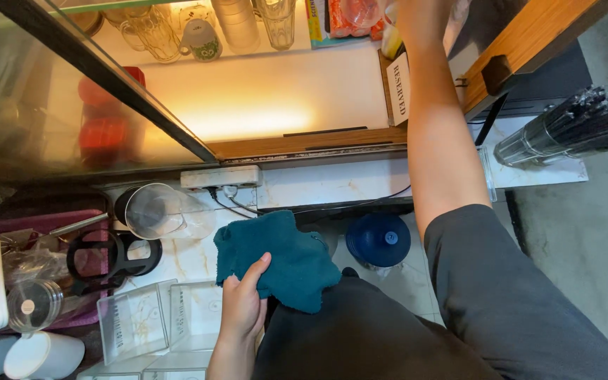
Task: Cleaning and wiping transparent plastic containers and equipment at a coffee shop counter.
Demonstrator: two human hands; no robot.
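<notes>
Head view, looking down. We see the left hand (pixel 242 306) low in the frame, its fingers (pixel 256 271) closed over one edge of a teal cloth (pixel 279 257), which hangs bunched in front of the dark apron, just beside the marble tabletop (pixel 332 183). The right hand (pixel 416 17) is raised into the lit cabinet shelf (pixel 262 98) near stacked glasses (pixel 237 24) and coloured packets (pixel 343 17); its fingers run out of the frame, so we cannot tell whether they are spread or closed. A white sign card (pixel 398 88) stands beside the forearm. We judge the step in hand to be a reach into the shelf while the cloth is kept ready. The next move calls for care around the closely packed glassware.
</notes>
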